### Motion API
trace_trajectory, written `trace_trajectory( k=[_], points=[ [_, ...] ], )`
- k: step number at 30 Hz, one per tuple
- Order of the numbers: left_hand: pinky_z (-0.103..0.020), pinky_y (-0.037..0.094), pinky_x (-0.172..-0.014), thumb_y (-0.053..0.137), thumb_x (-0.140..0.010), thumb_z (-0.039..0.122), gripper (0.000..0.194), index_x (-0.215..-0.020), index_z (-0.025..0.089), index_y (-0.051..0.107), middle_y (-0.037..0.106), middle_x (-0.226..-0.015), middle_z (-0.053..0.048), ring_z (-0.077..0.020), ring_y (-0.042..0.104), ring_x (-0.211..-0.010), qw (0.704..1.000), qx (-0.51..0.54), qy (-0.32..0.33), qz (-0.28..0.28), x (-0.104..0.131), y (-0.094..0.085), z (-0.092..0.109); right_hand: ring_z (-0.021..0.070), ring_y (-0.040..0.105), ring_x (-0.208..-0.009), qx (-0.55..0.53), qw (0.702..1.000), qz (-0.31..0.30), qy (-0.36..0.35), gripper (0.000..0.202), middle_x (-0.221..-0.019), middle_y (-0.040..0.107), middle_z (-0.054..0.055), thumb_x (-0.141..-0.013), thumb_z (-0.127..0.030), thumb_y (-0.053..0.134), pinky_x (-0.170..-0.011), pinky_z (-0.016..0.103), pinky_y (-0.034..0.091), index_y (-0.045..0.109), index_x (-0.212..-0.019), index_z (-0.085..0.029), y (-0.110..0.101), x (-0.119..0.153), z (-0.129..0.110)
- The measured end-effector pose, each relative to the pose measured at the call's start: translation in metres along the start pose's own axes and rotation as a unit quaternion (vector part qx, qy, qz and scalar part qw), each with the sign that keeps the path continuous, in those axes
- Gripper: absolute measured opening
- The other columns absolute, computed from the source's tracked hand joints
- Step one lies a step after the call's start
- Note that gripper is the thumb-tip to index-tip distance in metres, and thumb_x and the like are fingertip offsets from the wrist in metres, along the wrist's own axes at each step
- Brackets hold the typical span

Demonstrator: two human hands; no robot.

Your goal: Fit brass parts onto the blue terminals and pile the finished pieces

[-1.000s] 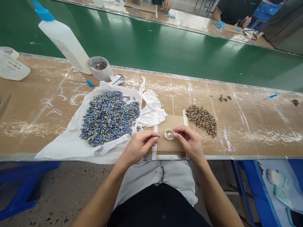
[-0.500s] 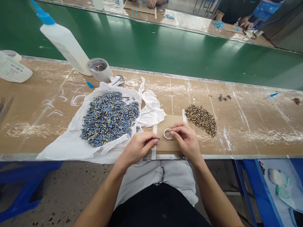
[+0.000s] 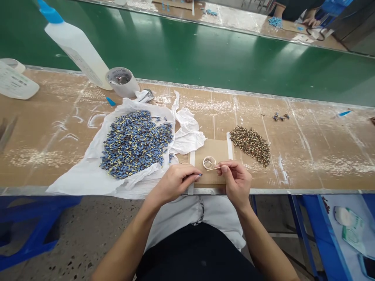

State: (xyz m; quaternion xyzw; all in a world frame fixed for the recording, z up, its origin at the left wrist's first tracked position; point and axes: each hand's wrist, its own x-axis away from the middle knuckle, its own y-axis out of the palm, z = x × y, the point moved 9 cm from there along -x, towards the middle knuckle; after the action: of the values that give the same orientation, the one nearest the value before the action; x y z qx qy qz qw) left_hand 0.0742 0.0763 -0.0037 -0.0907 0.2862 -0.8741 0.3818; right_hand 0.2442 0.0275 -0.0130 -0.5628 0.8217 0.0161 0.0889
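Note:
Between thumb and forefinger, my left hand point(image 3: 178, 180) pinches a small blue piece point(image 3: 200, 175); its exact kind is too small to make out. My right hand point(image 3: 236, 181) grips a thin wooden stick point(image 3: 213, 168), like a toothpick, its tip pointing left toward the blue piece but apart from it. Just beyond the stick, a small round clear dish point(image 3: 209, 157) rests on a cardboard sheet point(image 3: 202, 150) taped at its sides. Left of my hands lies a heap of small blue-and-yellow pieces point(image 3: 134, 144) on white cloth point(image 3: 79, 177). To the right is a pile of small brown-and-gold pieces point(image 3: 250, 144).
A white squeeze bottle point(image 3: 79, 50) with a blue nozzle stands by a tape roll point(image 3: 122, 82) at the back left, with another bottle point(image 3: 17, 82) farther left. Beyond runs a green belt point(image 3: 187, 58). A co-worker's hand point(image 3: 311, 19) shows at the far side.
The stick's tip has moved out of the dish toward me, and my right hand has come nearer the table's front edge. My left hand still pinches the small blue piece.

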Motion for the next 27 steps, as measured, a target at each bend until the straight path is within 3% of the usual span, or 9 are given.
trace_trajectory(
  k=[8,20,27],
  points=[
    [-0.026,0.044,-0.069,0.053,-0.097,0.024,0.021,-0.096,0.017,0.072,0.072,-0.08,-0.004,-0.0151,0.062,-0.07,1.0,0.002,0.005,0.001,0.0,0.0,0.002,0.0186,0.069,-0.073,0.02,0.998,-0.05,-0.011,0.009,-0.089,0.073,0.006,-0.092,-0.031,0.064,-0.069,0.034,0.06,0.069,-0.093,-0.024,0.008,0.005,0.002],
    [-0.025,0.043,-0.07,0.052,-0.097,0.022,0.02,-0.098,0.017,0.071,0.071,-0.081,-0.003,-0.015,0.061,-0.072,1.0,0.002,0.008,-0.007,0.0,0.002,0.001,0.0227,0.071,-0.086,0.04,0.996,-0.074,-0.014,0.007,-0.092,0.074,0.007,-0.092,-0.03,0.065,-0.074,0.037,0.061,0.069,-0.094,-0.025,0.011,0.008,0.005],
    [-0.024,0.043,-0.069,0.053,-0.097,0.022,0.02,-0.098,0.016,0.072,0.071,-0.08,-0.003,-0.0143,0.061,-0.071,1.0,-0.003,0.011,0.002,0.0,0.001,0.001,0.0217,0.071,-0.09,0.067,0.991,-0.07,-0.089,0.007,-0.09,0.074,0.005,-0.092,-0.021,0.063,-0.082,0.038,0.058,0.068,-0.095,-0.025,0.015,0.007,-0.012]
  ],
)
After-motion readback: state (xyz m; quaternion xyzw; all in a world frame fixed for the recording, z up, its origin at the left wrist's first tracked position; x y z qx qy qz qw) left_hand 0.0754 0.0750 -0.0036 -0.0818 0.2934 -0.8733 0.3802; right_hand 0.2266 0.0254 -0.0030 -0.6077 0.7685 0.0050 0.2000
